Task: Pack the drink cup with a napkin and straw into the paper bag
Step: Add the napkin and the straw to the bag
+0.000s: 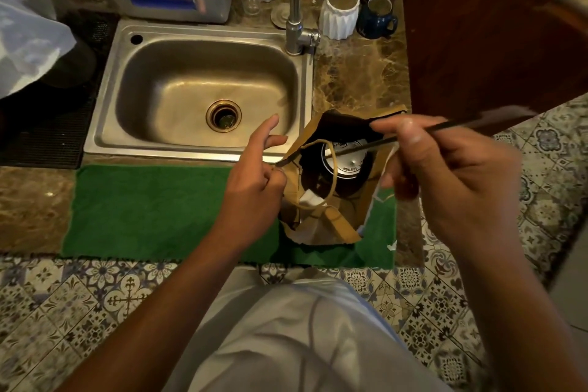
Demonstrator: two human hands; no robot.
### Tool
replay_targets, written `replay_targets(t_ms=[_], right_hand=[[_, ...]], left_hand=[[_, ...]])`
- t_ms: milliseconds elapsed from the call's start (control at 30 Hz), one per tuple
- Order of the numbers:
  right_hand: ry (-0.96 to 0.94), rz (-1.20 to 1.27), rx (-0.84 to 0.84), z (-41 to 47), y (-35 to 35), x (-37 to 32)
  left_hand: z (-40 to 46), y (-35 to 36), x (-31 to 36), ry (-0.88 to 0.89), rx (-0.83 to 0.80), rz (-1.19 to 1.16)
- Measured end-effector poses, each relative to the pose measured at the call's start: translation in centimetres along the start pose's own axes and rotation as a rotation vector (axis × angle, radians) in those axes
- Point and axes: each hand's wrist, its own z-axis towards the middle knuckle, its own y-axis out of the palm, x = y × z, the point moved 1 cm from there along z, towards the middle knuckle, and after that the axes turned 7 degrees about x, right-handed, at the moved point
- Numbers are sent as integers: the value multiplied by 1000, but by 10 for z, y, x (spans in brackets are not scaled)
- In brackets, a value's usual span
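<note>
Here, right of the frame's centre, a brown paper bag (331, 226) stands open on a green towel mat (152, 210) just beside the stainless steel sink (203, 89). Inside it sits a drink cup with a dark round lid (348, 165), and a folded white napkin (310, 199) lies beside the cup near the lower edge of the opening. The right hand (445, 175) pinches a thin dark straw (375, 145) slanting across the bag's mouth. The left hand (254, 181) grips the bag's left rim, index finger extended.
</note>
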Motion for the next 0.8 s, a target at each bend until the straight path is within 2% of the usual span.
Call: replay_targets(t_ms=[100,233,500,600,667,700,800], right_hand=[[-11,-292,-72,1,5,13],[202,-579,-266,1,18,43],[275,-574,-259,6,22,43],[249,-506,-84,15,10,38],[177,-553,38,23,-4,40],[135,-596,46,28,-10,43],[50,-662,-150,48,-22,58]], left_hand=[[0,-1,1,-8,-5,-5],[0,0,4,-13,5,-4],[1,-2,-1,2,4,-12],[2,-2,-2,35,4,14],[3,-4,-2,63,17,46],[4,-5,-2,67,16,64],[12,-9,1,45,-22,102]])
